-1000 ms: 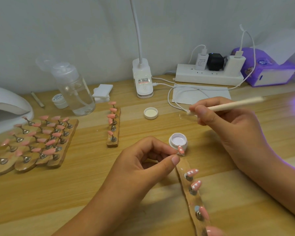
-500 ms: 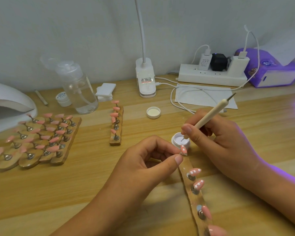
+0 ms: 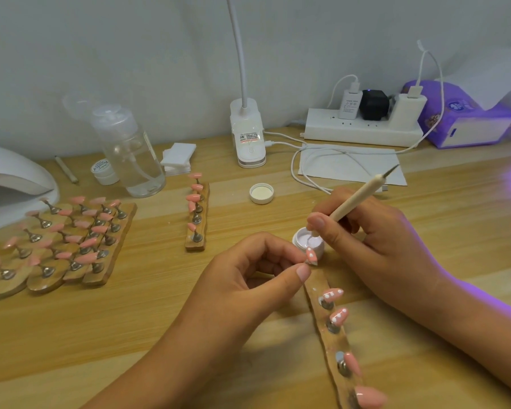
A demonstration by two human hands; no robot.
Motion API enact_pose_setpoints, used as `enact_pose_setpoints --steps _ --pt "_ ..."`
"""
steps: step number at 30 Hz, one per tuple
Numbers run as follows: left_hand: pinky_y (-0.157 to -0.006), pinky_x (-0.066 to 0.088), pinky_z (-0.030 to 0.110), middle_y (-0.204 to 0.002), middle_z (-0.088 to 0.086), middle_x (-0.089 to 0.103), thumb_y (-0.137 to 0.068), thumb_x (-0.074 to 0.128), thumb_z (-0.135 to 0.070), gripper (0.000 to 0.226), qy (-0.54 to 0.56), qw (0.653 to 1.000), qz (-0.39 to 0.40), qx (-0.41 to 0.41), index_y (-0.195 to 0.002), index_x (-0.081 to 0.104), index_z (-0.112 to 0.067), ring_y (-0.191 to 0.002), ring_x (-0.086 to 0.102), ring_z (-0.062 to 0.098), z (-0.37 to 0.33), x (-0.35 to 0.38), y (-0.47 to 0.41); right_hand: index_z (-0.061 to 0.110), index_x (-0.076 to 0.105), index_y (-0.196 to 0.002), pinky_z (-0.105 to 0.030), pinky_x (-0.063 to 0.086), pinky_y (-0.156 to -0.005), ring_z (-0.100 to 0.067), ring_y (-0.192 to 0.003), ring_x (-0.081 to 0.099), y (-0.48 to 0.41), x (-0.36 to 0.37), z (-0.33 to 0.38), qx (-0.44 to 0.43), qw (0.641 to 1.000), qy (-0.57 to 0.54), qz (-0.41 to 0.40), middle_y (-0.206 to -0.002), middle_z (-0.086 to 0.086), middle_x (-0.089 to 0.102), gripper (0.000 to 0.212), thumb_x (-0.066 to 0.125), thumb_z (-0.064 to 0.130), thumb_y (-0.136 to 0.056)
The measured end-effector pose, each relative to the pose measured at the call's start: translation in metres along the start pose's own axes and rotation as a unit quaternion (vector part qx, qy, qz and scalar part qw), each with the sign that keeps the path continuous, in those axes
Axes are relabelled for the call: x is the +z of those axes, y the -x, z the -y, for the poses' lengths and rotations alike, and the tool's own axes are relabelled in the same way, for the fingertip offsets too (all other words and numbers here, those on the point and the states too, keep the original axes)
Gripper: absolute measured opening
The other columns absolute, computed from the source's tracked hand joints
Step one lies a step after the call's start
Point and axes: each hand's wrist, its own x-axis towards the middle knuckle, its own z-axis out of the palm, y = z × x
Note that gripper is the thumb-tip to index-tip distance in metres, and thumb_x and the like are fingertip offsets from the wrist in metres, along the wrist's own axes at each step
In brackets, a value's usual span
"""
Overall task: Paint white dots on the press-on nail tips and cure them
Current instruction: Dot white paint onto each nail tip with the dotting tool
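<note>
Table point(image 3: 130, 335) holds everything close. Left hand point(image 3: 248, 278) pinches and right hand point(image 3: 375, 246) grips. The dotting stick point(image 3: 357, 196), gripped like a pencil, dips into the white paint pot point(image 3: 304, 238) for paint. The pink nail tip point(image 3: 311, 256), pinched so it cannot wobble, sits just beside the pot.

The wooden counter point(image 3: 160, 308) is carrying a cluster of nail-tip strips point(image 3: 62, 246) at left, an open paint jar point(image 3: 301, 242) near the middle, a loose lid point(image 3: 261, 193), a pump bottle point(image 3: 130, 154), and a power strip point(image 3: 360, 130) sitting along the back.

jar label point(image 3: 100, 166), lamp sticker point(image 3: 247, 137), both unreadable
</note>
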Motion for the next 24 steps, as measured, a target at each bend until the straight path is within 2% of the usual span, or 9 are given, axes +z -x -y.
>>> enact_pose_setpoints --steps 3,7,9,11,16,20,24 --pt "-0.067 0.051 0.019 -0.08 -0.009 0.068 -0.07 0.071 -0.04 0.018 0.003 1.0 -0.002 -0.003 -0.084 0.072 -0.029 -0.074 0.059 0.002 0.001 0.0 0.0 0.02 0.062 -0.09 -0.023 0.046 -0.069 -0.013 -0.074 0.057 0.0 -0.001 0.001 0.025 0.995 -0.084 -0.047 -0.082 0.006 0.062 0.015 0.055 0.032 -0.096" --pt "-0.067 0.051 0.02 -0.081 -0.01 0.068 -0.071 0.071 -0.041 0.017 0.001 1.0 0.0 -0.003 -0.084 0.072 -0.03 -0.074 0.059 0.001 0.001 0.0 0.0 0.025 0.065 -0.089 -0.024 0.054 -0.078 -0.01 -0.081 0.065 -0.002 -0.004 0.005 0.065 0.963 -0.228 -0.128 -0.088 0.008 0.068 0.006 0.062 0.03 -0.092" --pt "-0.068 0.051 0.019 -0.081 -0.01 0.068 -0.071 0.071 -0.041 0.017 -0.002 1.0 0.0 -0.003 -0.084 0.072 -0.031 -0.074 0.059 0.0 0.001 0.0 -0.001 0.029 0.066 -0.088 -0.036 0.056 -0.086 -0.013 -0.084 0.064 -0.002 -0.005 0.005 0.081 0.948 -0.273 -0.142 -0.087 0.007 0.067 0.006 0.071 0.028 -0.085" --pt "-0.067 0.051 0.018 -0.08 -0.01 0.068 -0.07 0.071 -0.041 0.016 0.0 1.0 -0.003 -0.004 -0.083 0.072 -0.031 -0.074 0.059 0.0 0.001 0.0 -0.001 0.028 0.065 -0.085 -0.041 0.056 -0.086 -0.012 -0.082 0.061 0.0 -0.005 0.006 0.105 0.927 -0.333 -0.135 -0.081 0.007 0.063 0.012 0.074 0.023 -0.078" --pt "-0.065 0.05 0.017 -0.078 -0.01 0.068 -0.069 0.072 -0.04 0.017 0.008 1.0 -0.008 -0.007 -0.082 0.072 -0.029 -0.071 0.059 0.001 0.001 0.0 -0.001 0.019 0.056 -0.075 -0.04 0.057 -0.079 -0.007 -0.065 0.058 0.002 -0.005 0.011 0.13 0.897 -0.414 -0.077 -0.07 0.002 0.052 0.017 0.071 0.01 -0.074" --pt "-0.063 0.048 0.015 -0.073 -0.011 0.067 -0.07 0.074 -0.038 0.014 0.011 1.0 -0.006 -0.012 -0.08 0.072 -0.029 -0.067 0.058 0.003 -0.001 0.0 0.0 0.021 0.048 -0.067 -0.037 0.057 -0.073 -0.006 -0.057 0.045 0.002 -0.004 0.014 0.15 0.881 -0.448 -0.03 -0.064 0.004 0.046 0.019 0.065 0.018 -0.073" --pt "-0.063 0.048 0.015 -0.071 -0.01 0.066 -0.07 0.076 -0.035 0.012 0.012 1.0 -0.011 -0.018 -0.078 0.072 -0.028 -0.066 0.058 0.003 -0.002 0.0 0.0 0.02 0.047 -0.066 -0.03 0.057 -0.065 -0.008 -0.052 0.037 0.002 -0.003 0.018 0.176 0.873 -0.455 -0.013 -0.057 0.002 0.04 0.032 0.078 0.028 -0.073"
